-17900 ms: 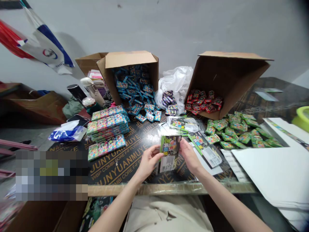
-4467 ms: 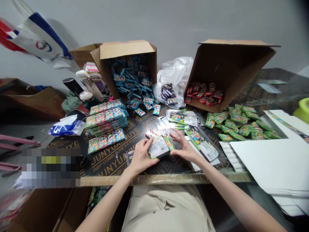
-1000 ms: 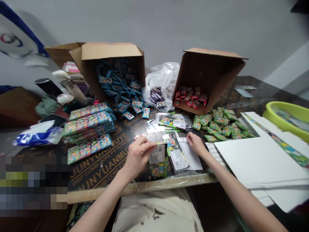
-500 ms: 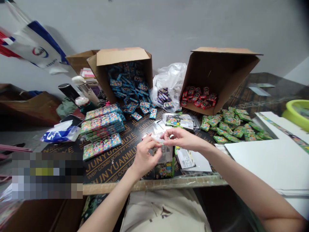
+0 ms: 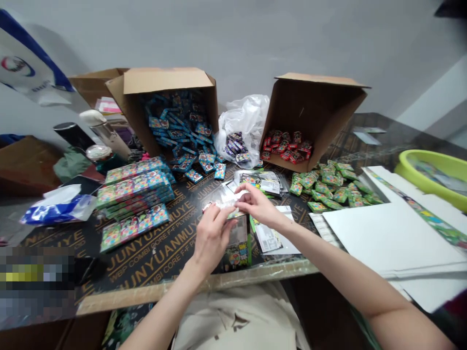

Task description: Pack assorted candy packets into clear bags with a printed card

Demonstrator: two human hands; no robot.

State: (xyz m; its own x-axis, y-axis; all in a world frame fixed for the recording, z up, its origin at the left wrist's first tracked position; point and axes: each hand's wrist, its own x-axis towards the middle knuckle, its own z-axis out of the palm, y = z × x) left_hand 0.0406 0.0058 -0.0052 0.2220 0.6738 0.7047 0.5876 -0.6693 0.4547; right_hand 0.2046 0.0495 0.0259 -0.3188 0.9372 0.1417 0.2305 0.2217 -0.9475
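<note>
Near the table's front edge stands a printed pack [image 5: 237,253] with a dark, green-edged front and a pale upper part. My left hand [image 5: 213,236] is closed at its upper left, the fingertips pinching the pale top edge. From the other side, my right hand [image 5: 257,204] pinches the same edge with thumb and forefinger. My fingers partly hide what is gripped there. Just behind them lies crumpled clear plastic [image 5: 221,197]. Flat printed sleeves [image 5: 268,236] with a white label lie beside the pack on the right, and more clear sleeves [image 5: 264,182] lie behind.
Behind are a carton [image 5: 166,80] of small blue packets, a white plastic bag [image 5: 244,116] with purple packets, and a carton [image 5: 324,107] with red ones. Green packets [image 5: 333,187] and white card sheets [image 5: 365,238] lie right; stacked multicoloured packs [image 5: 134,189] stand left.
The view has swung a little to the right, so things appear further left. Both hands stay at the pack's top; my left fingers have straightened and moved closer to the right hand's fingertips.
</note>
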